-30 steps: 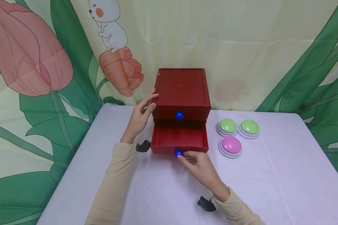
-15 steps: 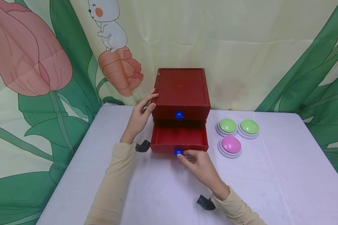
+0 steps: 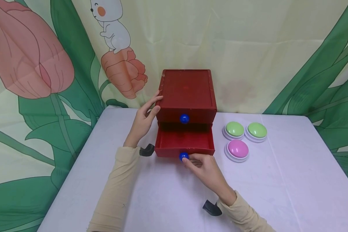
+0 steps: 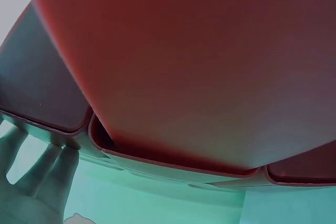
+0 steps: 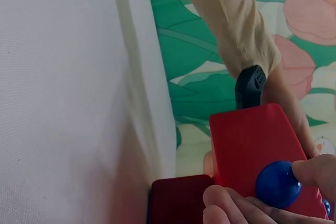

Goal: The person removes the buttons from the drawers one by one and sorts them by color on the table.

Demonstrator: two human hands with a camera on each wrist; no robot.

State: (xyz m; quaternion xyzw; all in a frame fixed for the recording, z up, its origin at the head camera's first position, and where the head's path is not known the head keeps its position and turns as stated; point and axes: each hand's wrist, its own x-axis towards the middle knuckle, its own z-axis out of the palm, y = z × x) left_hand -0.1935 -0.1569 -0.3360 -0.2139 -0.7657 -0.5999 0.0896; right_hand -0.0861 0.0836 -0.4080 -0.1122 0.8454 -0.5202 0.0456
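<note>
A dark red two-drawer box (image 3: pixel 187 90) stands near the back of the table, its upper drawer closed. The lower drawer (image 3: pixel 185 140) is pulled out, and its bare red floor shows. My right hand (image 3: pixel 207 170) pinches the lower blue knob (image 3: pixel 184 156) between thumb and fingers; the right wrist view shows this knob (image 5: pixel 278 184) up close on the red drawer front (image 5: pixel 252 140). My left hand (image 3: pixel 142 120) lies with straight, spread fingers against the box's left side, fingertips at its top edge. In the left wrist view those fingers (image 4: pixel 58 182) touch the box side.
Right of the box sit two green push lights (image 3: pixel 235 129) and a pink one (image 3: pixel 238 149) on white bases. A second blue knob (image 3: pixel 184 119) marks the upper drawer. Behind the white-covered table (image 3: pixel 278 180) hangs a printed curtain (image 3: pixel 243 58).
Almost nothing moves. The view shifts very slightly; both hands keep their places, the right on the lower knob and the left against the box.
</note>
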